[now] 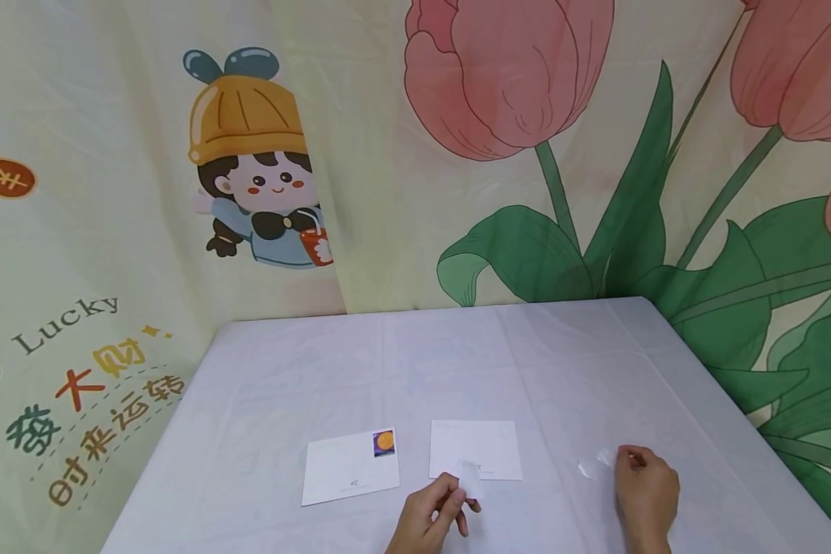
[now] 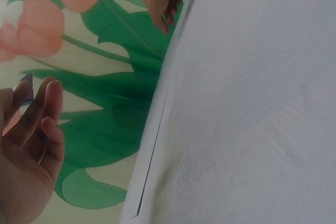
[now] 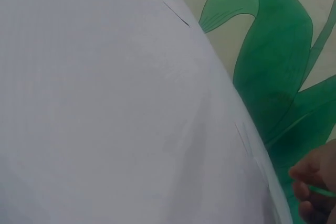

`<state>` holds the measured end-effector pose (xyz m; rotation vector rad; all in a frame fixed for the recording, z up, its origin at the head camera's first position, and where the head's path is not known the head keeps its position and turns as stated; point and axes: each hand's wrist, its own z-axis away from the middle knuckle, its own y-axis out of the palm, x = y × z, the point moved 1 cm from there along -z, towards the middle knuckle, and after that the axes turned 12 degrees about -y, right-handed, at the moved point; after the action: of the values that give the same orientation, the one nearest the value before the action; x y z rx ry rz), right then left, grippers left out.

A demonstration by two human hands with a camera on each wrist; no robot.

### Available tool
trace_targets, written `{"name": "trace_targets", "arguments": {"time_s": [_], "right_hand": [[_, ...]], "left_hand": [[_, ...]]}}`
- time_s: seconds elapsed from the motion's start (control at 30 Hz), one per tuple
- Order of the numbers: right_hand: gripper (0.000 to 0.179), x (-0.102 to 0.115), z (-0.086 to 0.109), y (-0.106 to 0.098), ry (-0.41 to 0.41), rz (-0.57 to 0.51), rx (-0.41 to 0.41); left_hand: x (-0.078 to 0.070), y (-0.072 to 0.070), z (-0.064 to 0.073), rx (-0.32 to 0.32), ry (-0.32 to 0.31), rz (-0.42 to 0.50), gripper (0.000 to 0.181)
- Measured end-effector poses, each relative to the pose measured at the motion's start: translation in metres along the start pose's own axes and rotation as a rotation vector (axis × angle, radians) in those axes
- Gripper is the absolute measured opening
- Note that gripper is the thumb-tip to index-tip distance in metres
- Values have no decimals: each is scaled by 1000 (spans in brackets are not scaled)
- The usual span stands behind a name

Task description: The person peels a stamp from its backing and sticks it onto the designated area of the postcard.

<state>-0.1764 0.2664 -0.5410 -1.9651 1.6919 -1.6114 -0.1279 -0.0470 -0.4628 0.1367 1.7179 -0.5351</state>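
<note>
My left hand [image 1: 432, 512] pinches a small stamp [image 1: 469, 478] between thumb and fingers, its pale side up in the head view. A bit of its purple face [image 2: 29, 88] shows in the left wrist view. Behind it lies a blank white postcard [image 1: 475, 446], partly overlapped by the stamp. To the left, another white postcard [image 1: 346, 471] bears a purple stamp with an orange disc [image 1: 384, 442] at its upper right corner. My right hand [image 1: 645, 492] is low over the table's right side with curled fingers, fingertips right at a clear scrap [image 1: 605, 458]; I cannot tell whether it grips it.
A second clear scrap [image 1: 585, 468] lies left of the right hand. The table [image 1: 305, 369] has a pale, slightly creased cover. Behind it hangs a printed cloth [image 1: 381, 192] with tulips, a cartoon figure and lettering.
</note>
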Motion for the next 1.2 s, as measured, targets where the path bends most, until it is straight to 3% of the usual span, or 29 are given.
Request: {"name": "trace_targets", "arguments": {"time_s": [0.13,0.3,0.4,0.5,0.63,0.77,0.9,1.07,1.2], "right_hand": [[11,9,-1,1,-77,-60,-44],[7,27,4,4,-153,-170,-41],[6,40,9,6,-159,-310,-21],[8,43,13,18,-222,-496,8],[10,63,22,20,-337,-742,164],[15,98,33,6,-455,-882,400],[24,116,44,1,-591,-987,573],[26,123,52,2,-648,-1072,642],[24,124,56,3,-647,-1099,641]], "left_hand": [[-1,0,0,8,-12,9,17],[-2,0,0,9,-8,14,17],[-1,1,0,11,15,22,16],[-2,1,0,15,19,26,16],[6,3,-1,27,-20,35,17],[24,6,-3,38,-61,53,18],[31,8,-3,33,-21,63,17],[33,9,-4,18,76,75,16],[33,9,-4,20,97,73,16]]}}
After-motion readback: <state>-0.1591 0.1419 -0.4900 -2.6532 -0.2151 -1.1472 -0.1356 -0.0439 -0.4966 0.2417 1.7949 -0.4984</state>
